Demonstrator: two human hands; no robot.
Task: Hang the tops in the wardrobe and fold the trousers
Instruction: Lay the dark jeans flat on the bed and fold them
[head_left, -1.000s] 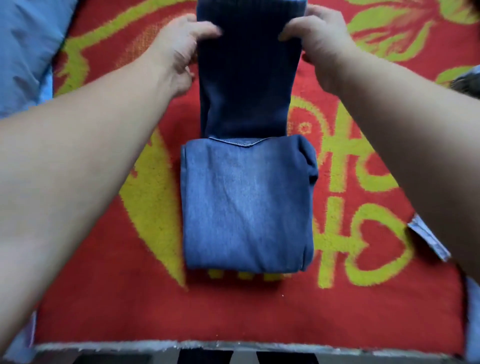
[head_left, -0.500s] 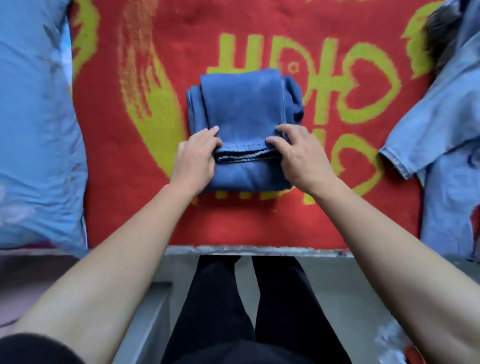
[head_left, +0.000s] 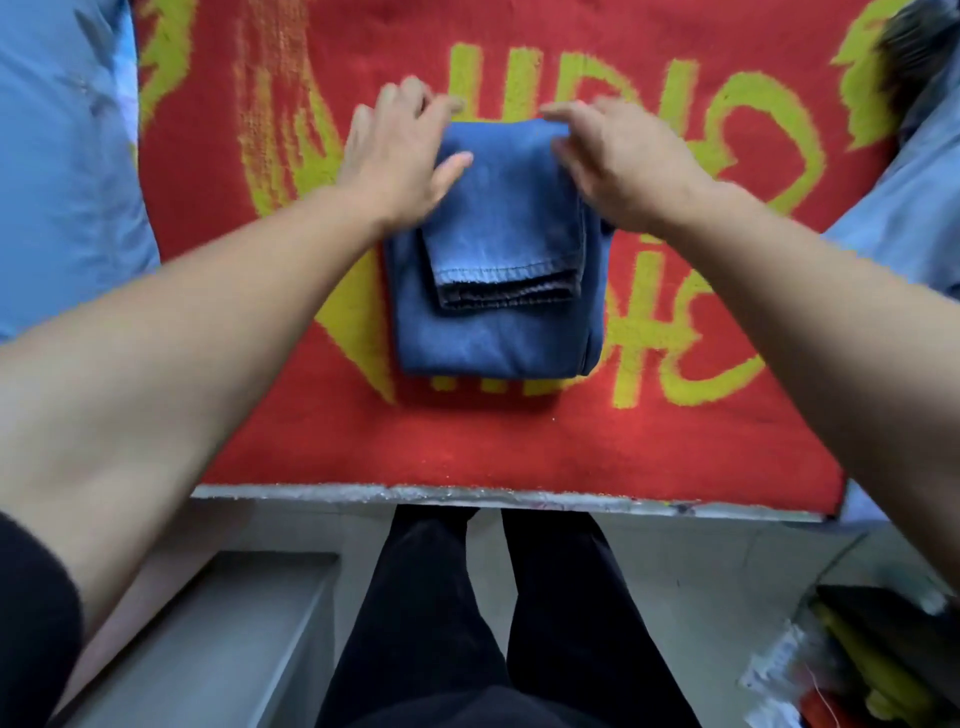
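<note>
A pair of blue denim trousers lies folded into a compact stack on the red blanket, the hemmed leg ends on top facing me. My left hand rests on the far left corner of the stack, fingers stretched out and thumb lying on the denim. At the far right corner, my right hand presses down with lightly bent fingers reaching over the far edge. Neither hand lifts the cloth.
A light blue cloth covers the left side of the bed. A light blue garment lies at the right edge. The bed's front edge is near my legs. A grey ledge and a bag of things are on the floor.
The trouser legs were brought down from the far side onto the folded part. My hands then slid from the hem at the near side up to the stack's far edge.
</note>
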